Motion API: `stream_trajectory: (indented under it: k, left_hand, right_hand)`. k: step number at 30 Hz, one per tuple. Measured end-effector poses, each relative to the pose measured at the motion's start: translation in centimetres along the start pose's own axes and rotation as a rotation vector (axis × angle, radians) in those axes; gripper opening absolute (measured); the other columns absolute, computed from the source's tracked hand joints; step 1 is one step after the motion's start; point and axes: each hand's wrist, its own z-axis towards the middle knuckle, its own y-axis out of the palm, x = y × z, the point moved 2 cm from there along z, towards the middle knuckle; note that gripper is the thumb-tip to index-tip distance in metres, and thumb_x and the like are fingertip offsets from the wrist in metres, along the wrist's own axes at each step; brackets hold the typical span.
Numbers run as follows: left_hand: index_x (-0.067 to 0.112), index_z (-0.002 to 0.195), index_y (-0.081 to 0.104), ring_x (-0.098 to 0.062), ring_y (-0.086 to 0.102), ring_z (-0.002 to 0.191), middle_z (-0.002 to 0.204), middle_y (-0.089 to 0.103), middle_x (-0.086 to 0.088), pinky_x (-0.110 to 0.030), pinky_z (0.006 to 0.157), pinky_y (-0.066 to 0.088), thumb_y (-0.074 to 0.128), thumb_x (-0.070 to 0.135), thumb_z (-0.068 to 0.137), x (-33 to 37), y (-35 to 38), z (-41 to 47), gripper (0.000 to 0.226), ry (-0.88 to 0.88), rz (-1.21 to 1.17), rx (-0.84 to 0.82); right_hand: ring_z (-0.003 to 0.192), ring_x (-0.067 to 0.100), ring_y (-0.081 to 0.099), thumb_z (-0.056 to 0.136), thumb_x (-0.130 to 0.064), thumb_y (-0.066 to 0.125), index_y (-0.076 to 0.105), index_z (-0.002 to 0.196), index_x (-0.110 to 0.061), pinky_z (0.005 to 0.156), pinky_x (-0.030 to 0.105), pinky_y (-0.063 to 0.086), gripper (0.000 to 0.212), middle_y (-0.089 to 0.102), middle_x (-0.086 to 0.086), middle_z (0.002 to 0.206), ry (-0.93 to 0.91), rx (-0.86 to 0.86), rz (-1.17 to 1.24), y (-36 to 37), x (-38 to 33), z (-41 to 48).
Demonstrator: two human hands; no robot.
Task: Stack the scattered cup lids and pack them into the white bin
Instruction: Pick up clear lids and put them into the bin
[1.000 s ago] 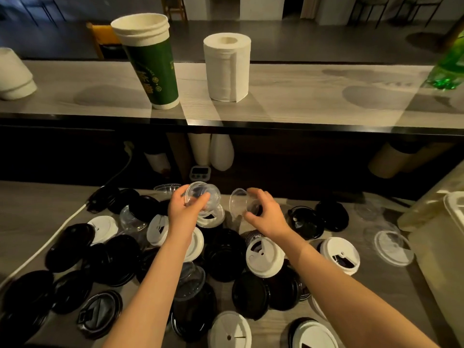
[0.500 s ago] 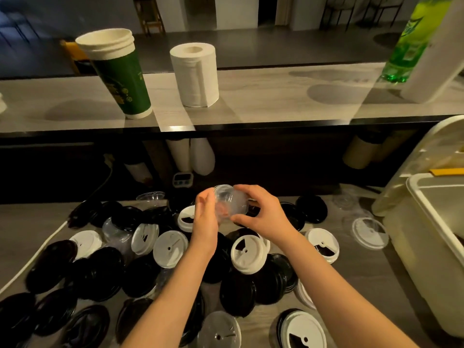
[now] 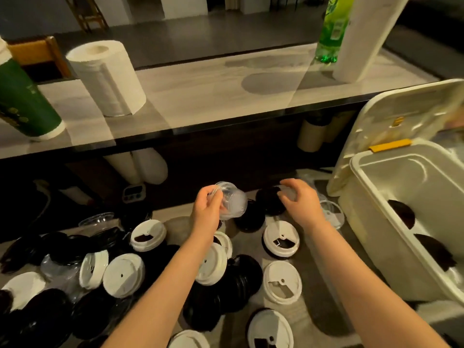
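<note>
From my head camera, I stand at a low grey table [image 3: 313, 292] tucked under a higher pale counter [image 3: 226, 96] with a dark front edge. On the counter a paper towel roll [image 3: 108, 79] stands near the left end beside a green cup stack [image 3: 22, 104], and a green bottle [image 3: 331, 28] stands toward the right end. Beyond it the room is dim, with a dark floor. Black lids [image 3: 241, 280] and white lids [image 3: 281, 238] lie scattered from the table's left edge to its near edge. A small timer [image 3: 134, 193] sits at the back edge. The white bin [image 3: 364, 222] stands at the right edge, its cover [image 3: 401, 116] tipped up behind it and dark lids [image 3: 401, 213] inside.

My left hand [image 3: 207, 209] grips the clear dome lids [image 3: 232, 202], nested and tilted, above the middle of the table. My right hand [image 3: 300, 199] hovers curled over a black lid near the bin; something pale may be under its fingers, but I cannot tell whether it holds anything.

A second ago each hand held one clear lid. Half a second ago both hands met on them; now the right hand has drawn away toward the bin, and my view has swung right to show more of the bin
</note>
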Motion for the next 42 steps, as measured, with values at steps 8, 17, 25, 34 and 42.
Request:
stream_trajectory:
  k: [8,17,25,34,42]
  left_hand:
    - [0.029,0.096,0.057,-0.01,0.057,0.089,0.098,0.06,0.004,-0.024,0.075,0.045,0.05,0.023,0.095,-0.3,1.7,0.8,0.009,-0.028,0.028,-0.025]
    - [0.017,0.114,0.056,-0.014,0.059,0.098,0.11,0.061,-0.003,-0.023,0.076,0.046,0.051,0.022,0.095,-0.6,2.5,0.3,0.02,-0.055,0.021,-0.083]
    - [0.016,0.111,0.057,-0.012,0.06,0.085,0.095,0.063,-0.002,-0.026,0.078,0.047,0.05,0.022,0.096,0.3,2.0,-1.4,0.018,-0.064,-0.051,-0.073]
    - [0.022,0.093,0.063,-0.031,0.059,0.099,0.105,0.064,-0.014,-0.048,0.091,0.047,0.047,0.023,0.097,-0.3,-0.9,-2.3,0.016,-0.127,-0.201,0.015]
    - [0.022,0.102,0.051,-0.016,0.058,0.095,0.105,0.06,-0.004,-0.037,0.087,0.046,0.045,0.028,0.097,0.3,-0.6,-2.8,0.01,-0.061,-0.152,-0.108]
  right_hand:
    - [0.136,0.035,0.027,0.081,-0.035,0.066,0.018,0.148,-0.021,0.108,0.042,0.033,0.083,0.026,0.012,0.15,0.293,-0.254,-0.521,0.2,7.4,2.3]
    - [0.121,0.03,0.047,0.078,-0.033,0.072,0.038,0.136,-0.013,0.095,0.038,0.043,0.07,0.048,0.011,0.132,0.229,-0.003,-0.232,-0.3,5.9,-0.1]
    - [0.102,-0.007,0.05,0.075,-0.03,0.077,0.049,0.125,-0.023,0.084,0.015,0.043,0.058,0.053,-0.013,0.116,-0.007,0.026,0.435,-0.2,-4.1,-3.4]
    - [0.126,0.0,0.042,0.081,-0.021,0.07,0.039,0.141,-0.027,0.102,0.027,0.044,0.068,0.042,-0.015,0.138,-0.348,-0.274,0.287,2.5,-7.4,-5.8]
    - [0.134,0.01,0.04,0.077,-0.023,0.076,0.04,0.142,-0.021,0.107,0.033,0.042,0.075,0.044,-0.003,0.145,-0.404,-0.27,0.192,2.3,-7.9,-5.5]
